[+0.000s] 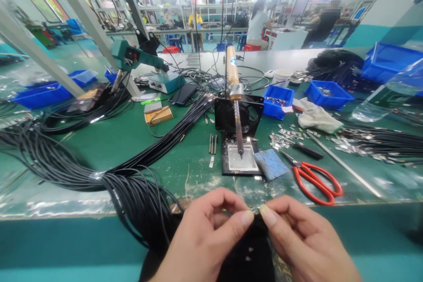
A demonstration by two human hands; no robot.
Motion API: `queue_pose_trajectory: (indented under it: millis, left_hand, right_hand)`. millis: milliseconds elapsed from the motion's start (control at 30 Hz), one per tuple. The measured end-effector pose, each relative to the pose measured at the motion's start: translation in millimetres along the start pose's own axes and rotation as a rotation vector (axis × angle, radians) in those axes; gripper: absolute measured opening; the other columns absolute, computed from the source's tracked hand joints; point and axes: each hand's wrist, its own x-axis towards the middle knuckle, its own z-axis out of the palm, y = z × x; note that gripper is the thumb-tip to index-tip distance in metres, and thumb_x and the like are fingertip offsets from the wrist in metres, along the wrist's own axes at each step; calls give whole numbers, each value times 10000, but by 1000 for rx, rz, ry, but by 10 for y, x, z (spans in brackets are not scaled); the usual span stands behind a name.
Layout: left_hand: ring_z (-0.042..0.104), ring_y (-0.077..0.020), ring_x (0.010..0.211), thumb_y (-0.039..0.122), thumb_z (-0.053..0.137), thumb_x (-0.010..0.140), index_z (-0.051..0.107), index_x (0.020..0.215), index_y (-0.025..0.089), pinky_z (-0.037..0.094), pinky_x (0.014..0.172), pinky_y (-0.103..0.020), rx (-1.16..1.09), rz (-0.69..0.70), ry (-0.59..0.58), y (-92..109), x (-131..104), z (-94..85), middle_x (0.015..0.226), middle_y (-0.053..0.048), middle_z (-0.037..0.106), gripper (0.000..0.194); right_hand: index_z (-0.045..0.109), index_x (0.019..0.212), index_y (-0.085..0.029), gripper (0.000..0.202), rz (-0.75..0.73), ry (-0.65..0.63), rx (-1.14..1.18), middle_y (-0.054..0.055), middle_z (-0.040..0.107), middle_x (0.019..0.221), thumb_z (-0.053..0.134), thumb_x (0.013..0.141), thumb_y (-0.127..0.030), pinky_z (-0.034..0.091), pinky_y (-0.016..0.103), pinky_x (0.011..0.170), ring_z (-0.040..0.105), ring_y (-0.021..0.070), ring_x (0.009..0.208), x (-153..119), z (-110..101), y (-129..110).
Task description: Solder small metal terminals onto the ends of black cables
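My left hand (211,235) and my right hand (297,235) meet at the bench's front edge, thumbs and forefingers pinched toward each other. Between their fingertips is a small cable end (254,211) with bits of coloured wire and metal; its fine detail is too small to make out, and the fingers hide most of it. Just beyond, a soldering iron (238,123) with a wooden handle hangs tip-down in a stand over a pale square tray (234,165). A blue sponge (271,164) lies beside that tray. Red-handled scissors (319,180) rest to the right.
A thick bundle of black cables (132,185) crosses the left side and droops over the edge. Small metal connector parts (284,135) lie scattered near a blue bin (278,100). A black fan (228,116) stands behind the iron. Two people sit far back.
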Motion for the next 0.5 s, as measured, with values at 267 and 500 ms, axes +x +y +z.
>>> queue_pose_trajectory:
  millis: [267,500]
  left_hand:
    - [297,-49,455,357,820,847,666,798,157,193,420,-198,-77,-71,4,-20,99,-53,577,71,495,257]
    - [257,-35,426,340,834,822,654,778,155,165,400,-193,-114,-80,10,22,211,-80,544,84,484,262]
  right_hand:
    - [705,796,-175,395,-12,-79,-11,-51,415,597,721,884,-560,269,201,463,313,86,547,135,-20,121]
    - [639,994,-252,335,-121,66,-184,-61,458,649,649,920,-578,409,206,528,433,116,581,109,-43,14]
